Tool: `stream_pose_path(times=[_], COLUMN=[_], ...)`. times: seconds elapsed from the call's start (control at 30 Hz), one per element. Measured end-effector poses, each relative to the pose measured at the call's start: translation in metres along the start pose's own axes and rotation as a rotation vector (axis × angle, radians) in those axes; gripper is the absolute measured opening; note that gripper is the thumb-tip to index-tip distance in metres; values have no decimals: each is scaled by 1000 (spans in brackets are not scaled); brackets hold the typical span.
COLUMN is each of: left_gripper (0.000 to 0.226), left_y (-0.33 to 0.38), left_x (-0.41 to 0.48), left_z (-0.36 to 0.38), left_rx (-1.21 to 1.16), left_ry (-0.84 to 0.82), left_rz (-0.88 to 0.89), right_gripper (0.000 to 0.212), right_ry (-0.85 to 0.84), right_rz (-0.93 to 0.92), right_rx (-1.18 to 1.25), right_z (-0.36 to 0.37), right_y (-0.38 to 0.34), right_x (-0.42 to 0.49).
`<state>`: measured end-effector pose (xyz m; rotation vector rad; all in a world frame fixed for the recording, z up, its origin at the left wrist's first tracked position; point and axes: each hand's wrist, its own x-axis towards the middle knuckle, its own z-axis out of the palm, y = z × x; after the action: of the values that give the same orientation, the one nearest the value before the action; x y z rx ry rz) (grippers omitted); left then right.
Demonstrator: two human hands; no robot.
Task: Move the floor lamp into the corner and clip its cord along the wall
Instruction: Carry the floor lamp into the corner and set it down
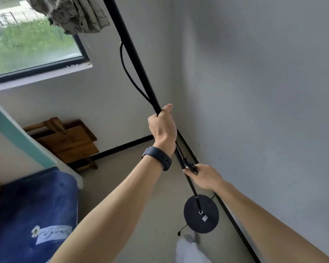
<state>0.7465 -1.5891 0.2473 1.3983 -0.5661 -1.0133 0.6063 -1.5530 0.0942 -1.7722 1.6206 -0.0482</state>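
A black floor lamp stands near the right wall, its thin pole (130, 44) running up out of the top of the view. Its round black base (201, 214) rests on the floor beside the black baseboard. My left hand (162, 128), with a dark watch on the wrist, is closed around the pole at mid height. Lower down, my right hand (203, 177) grips the pole and a small black switch on the cord. The black cord (124, 67) loops off the pole above my left hand, and a short end lies by the base.
The room corner (172, 120) lies just beyond the lamp. A wooden stool (68, 139) stands under the window at the left wall. A bed with a blue cover (32, 209) fills the lower left. A bunched curtain (72, 14) hangs top left. My foot (190, 247) is near the base.
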Motion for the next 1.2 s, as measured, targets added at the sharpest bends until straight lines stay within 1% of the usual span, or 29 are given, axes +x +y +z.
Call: stream_pose_path(times=[0.1, 0.3, 0.47, 0.6, 0.77, 0.93, 1.07, 1.2], left_gripper=[39, 45, 49, 47, 43, 47, 48, 46], left_y=[-3, 2, 1, -12, -37, -72, -95, -121], left_x=[67, 176, 257, 324, 423, 513, 547, 569], left_z=[20, 60, 86, 99, 113, 138, 153, 160], left_rx=[20, 60, 92, 108, 141, 160, 160, 159], left_ry=[66, 128, 149, 129, 129, 98, 63, 81], left_rz=[-31, -78, -76, -90, -114, -121, -135, -169], right_gripper=[50, 52, 44, 41, 45, 41, 39, 40], right_ry=[-17, -36, 65, 99, 128, 196, 163, 178], right_rz=[14, 39, 72, 145, 210, 263, 306, 312], right_rx=[43, 117, 118, 120, 103, 94, 134, 161], right_z=[-18, -57, -88, -96, -88, -61, -31, -12], right_y=[-3, -8, -3, -6, -21, -23, -22, -18], right_x=[59, 147, 209, 263, 344, 428, 469, 497])
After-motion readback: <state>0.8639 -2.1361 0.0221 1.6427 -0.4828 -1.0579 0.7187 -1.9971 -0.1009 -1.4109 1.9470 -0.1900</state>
